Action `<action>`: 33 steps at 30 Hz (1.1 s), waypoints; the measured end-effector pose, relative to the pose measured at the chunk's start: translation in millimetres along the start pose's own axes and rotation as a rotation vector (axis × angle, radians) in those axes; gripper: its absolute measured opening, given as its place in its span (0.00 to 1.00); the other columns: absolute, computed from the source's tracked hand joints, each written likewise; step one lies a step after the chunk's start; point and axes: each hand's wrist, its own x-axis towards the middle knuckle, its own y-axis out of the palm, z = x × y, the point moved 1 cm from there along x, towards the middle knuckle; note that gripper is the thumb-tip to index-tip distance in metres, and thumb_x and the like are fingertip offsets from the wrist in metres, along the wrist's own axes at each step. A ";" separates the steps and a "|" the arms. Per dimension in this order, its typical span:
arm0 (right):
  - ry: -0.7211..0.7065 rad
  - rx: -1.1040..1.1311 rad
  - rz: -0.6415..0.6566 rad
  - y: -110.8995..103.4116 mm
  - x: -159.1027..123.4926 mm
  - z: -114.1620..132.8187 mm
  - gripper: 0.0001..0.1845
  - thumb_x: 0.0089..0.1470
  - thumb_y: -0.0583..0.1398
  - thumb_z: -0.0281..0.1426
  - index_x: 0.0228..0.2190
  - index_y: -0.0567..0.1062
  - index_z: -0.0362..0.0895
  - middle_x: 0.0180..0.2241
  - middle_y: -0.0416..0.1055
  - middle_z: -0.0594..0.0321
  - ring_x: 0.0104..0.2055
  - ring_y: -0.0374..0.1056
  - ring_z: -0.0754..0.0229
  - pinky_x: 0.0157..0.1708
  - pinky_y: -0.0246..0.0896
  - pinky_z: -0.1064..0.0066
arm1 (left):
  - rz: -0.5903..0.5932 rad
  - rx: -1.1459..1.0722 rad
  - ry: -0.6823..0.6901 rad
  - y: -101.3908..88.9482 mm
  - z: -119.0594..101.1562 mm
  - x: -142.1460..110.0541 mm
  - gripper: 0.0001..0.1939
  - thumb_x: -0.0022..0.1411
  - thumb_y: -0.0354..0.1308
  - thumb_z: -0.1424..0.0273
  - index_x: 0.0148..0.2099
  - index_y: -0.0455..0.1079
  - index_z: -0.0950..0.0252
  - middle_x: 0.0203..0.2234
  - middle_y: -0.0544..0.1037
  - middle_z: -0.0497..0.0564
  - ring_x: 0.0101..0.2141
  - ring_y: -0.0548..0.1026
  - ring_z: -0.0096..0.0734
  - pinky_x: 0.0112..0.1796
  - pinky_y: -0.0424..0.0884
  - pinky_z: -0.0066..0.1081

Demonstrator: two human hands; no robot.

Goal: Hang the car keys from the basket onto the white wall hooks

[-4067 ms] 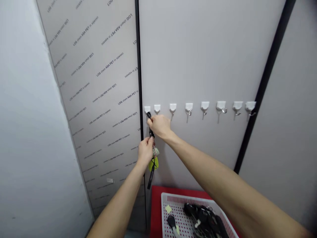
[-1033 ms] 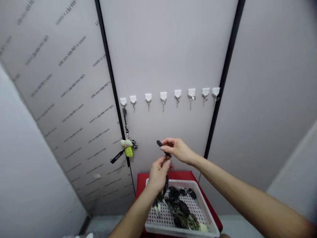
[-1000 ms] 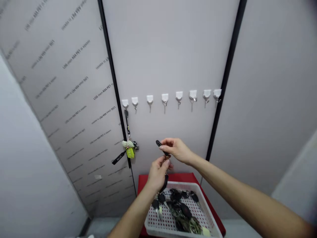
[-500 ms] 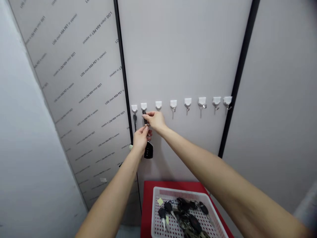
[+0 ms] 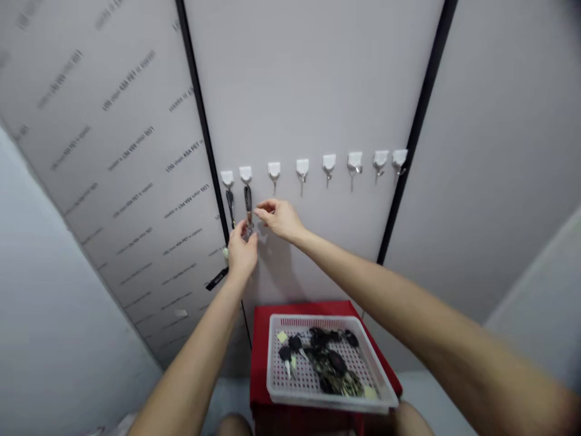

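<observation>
A braided dark key strap (image 5: 247,198) hangs from the second wall hook (image 5: 246,174) from the left. My left hand (image 5: 242,253) is at its lower end, thumb and fingers apart around the metal ring part; the fob below is hidden behind this hand. Just right of the strap, my right hand (image 5: 282,219) is off it, fingers bent and a little apart, holding nothing. On the leftmost hook (image 5: 227,178) hangs another dark strap (image 5: 230,204), with a black tag (image 5: 217,279) showing lower down beside my left wrist.
Several more white hooks (image 5: 302,167) run rightward along the wall panel. Below, a white perforated basket (image 5: 272,369) with keys, fobs and yellow paper pieces stands on a red stool or box (image 5: 260,363). Black strips (image 5: 424,115) edge the panel.
My right hand has let go of the strap and drawn slightly right. My left hand's fingers have spread from their pinch. The view has tilted, showing more of the basket.
</observation>
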 end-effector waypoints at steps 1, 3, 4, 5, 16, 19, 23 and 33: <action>-0.007 0.007 0.073 -3.7 -15.8 -9.1 0.13 0.39 0.52 0.34 0.28 0.68 0.39 0.24 0.66 0.65 0.21 0.60 0.71 0.24 0.54 0.78 | -0.006 0.057 0.029 -2.2 3.6 -10.9 0.18 0.44 0.49 0.74 0.41 0.59 0.66 0.37 0.66 0.52 0.38 0.64 0.27 0.39 0.58 0.28; 0.020 -0.009 0.271 -11.4 -53.2 -33.1 0.13 0.39 0.52 0.33 0.28 0.69 0.38 0.21 0.66 0.65 0.19 0.58 0.72 0.23 0.53 0.78 | 0.047 0.141 0.048 -3.8 12.9 -38.3 0.17 0.45 0.48 0.72 0.41 0.59 0.65 0.38 0.65 0.52 0.38 0.63 0.28 0.38 0.59 0.28; 0.048 -0.038 0.386 -15.2 -73.8 -47.2 0.12 0.39 0.52 0.32 0.27 0.69 0.38 0.20 0.66 0.66 0.19 0.58 0.71 0.22 0.53 0.79 | 0.110 0.173 0.041 -2.9 18.7 -54.4 0.16 0.46 0.47 0.72 0.41 0.59 0.65 0.38 0.65 0.52 0.38 0.63 0.28 0.38 0.60 0.28; 0.082 -0.085 0.496 -19.0 -94.7 -62.0 0.12 0.39 0.52 0.31 0.27 0.69 0.38 0.19 0.66 0.65 0.19 0.58 0.71 0.22 0.52 0.79 | 0.190 0.207 0.026 -0.7 25.3 -71.8 0.15 0.47 0.46 0.72 0.41 0.59 0.65 0.37 0.65 0.52 0.38 0.63 0.28 0.37 0.60 0.28; 0.197 -0.616 0.807 -33.1 -227.4 -142.1 0.15 0.31 0.56 0.37 0.25 0.70 0.42 0.25 0.67 0.59 0.29 0.60 0.60 0.25 0.50 0.75 | 0.977 0.648 0.097 34.9 79.4 -190.2 0.15 0.45 0.49 0.73 0.39 0.62 0.62 0.36 0.67 0.50 0.39 0.60 0.33 0.40 0.54 0.33; 0.240 -0.509 0.758 -29.5 -231.1 -143.8 0.14 0.30 0.57 0.31 0.27 0.69 0.43 0.25 0.67 0.61 0.28 0.60 0.61 0.24 0.51 0.75 | 0.982 0.724 0.136 34.0 78.7 -187.5 0.13 0.46 0.48 0.74 0.37 0.63 0.63 0.33 0.69 0.51 0.37 0.62 0.34 0.38 0.55 0.34; 0.344 -0.191 0.605 -32.8 -218.8 -144.8 0.13 0.35 0.54 0.29 0.29 0.68 0.42 0.24 0.67 0.65 0.25 0.60 0.66 0.24 0.52 0.77 | 0.935 0.691 0.064 30.5 82.0 -183.9 0.08 0.48 0.45 0.72 0.30 0.65 0.65 0.28 0.69 0.51 0.32 0.64 0.32 0.35 0.57 0.32; 0.424 0.021 0.575 -32.8 -208.4 -138.4 0.16 0.36 0.53 0.30 0.32 0.66 0.40 0.27 0.67 0.62 0.27 0.61 0.65 0.25 0.53 0.76 | 0.663 0.275 -0.200 17.9 72.1 -159.1 0.12 0.50 0.42 0.68 0.34 0.63 0.67 0.26 0.70 0.49 0.27 0.67 0.25 0.28 0.61 0.25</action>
